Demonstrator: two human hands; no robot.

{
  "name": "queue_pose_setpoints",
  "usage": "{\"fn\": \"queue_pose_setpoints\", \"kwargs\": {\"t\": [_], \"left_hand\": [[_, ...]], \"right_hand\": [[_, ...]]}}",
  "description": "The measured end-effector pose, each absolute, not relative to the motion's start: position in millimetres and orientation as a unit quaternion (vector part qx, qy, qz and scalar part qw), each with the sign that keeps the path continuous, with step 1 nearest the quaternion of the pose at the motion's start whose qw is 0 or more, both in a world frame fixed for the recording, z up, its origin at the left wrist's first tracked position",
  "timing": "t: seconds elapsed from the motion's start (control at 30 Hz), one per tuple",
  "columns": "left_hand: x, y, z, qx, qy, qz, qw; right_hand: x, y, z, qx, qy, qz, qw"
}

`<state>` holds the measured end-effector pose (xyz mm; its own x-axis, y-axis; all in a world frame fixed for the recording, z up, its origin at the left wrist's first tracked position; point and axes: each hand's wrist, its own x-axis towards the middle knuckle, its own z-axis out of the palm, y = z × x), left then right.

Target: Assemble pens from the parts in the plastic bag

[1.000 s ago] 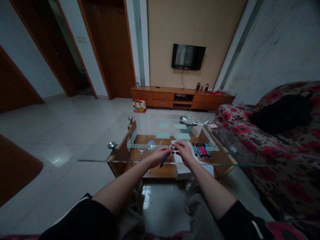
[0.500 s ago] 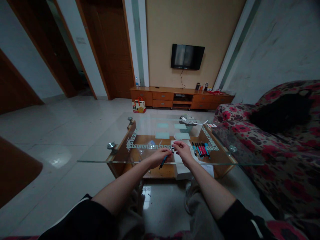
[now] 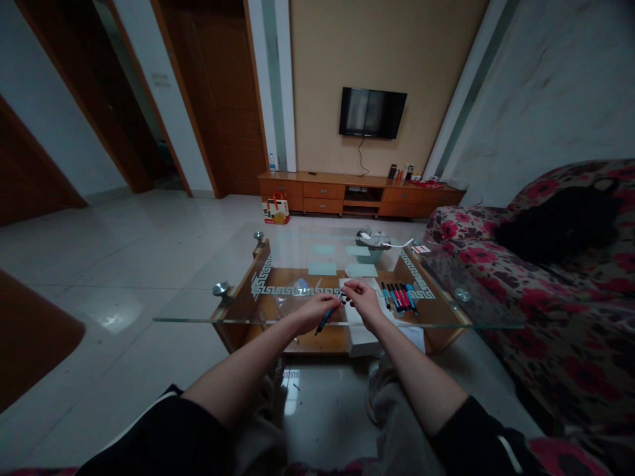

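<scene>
My left hand (image 3: pixel 317 311) is closed around a blue pen (image 3: pixel 325 320) with a dark end, which slants down and to the left below the fingers. My right hand (image 3: pixel 363 301) meets it at the pen's upper end, thumb and fingers pinched together. Something thin and pale shows between the two hands, too small to name. Both hands are above the near part of a glass-topped coffee table (image 3: pixel 198 311). Just right of my right hand, several blue, red and black pens (image 3: pixel 399 297) lie side by side on the glass.
A white box (image 3: pixel 364 342) and clear plastic wrapping (image 3: pixel 290 301) show under or through the glass. A basket (image 3: pixel 373 254) with plastic in it stands toward the far right. A floral sofa (image 3: pixel 560 317) is on the right; a low wooden cabinet (image 3: pixel 322 192) lines the far wall.
Almost nothing differs. The hands stay together around the pen, with at most a tiny shift of the fingers.
</scene>
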<state>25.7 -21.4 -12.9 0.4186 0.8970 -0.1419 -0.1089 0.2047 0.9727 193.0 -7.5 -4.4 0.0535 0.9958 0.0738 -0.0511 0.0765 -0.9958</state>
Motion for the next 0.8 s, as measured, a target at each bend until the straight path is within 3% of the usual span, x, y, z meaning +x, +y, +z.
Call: {"fn": "queue_pose_setpoints", "kwargs": {"t": [0.8], "left_hand": [[23.9,-19.4,-15.9,0.511,0.397,0.369,0.667]], "right_hand": [[191.7,-10.0,0.8,-0.478,-0.49,0.509,0.521]]}}
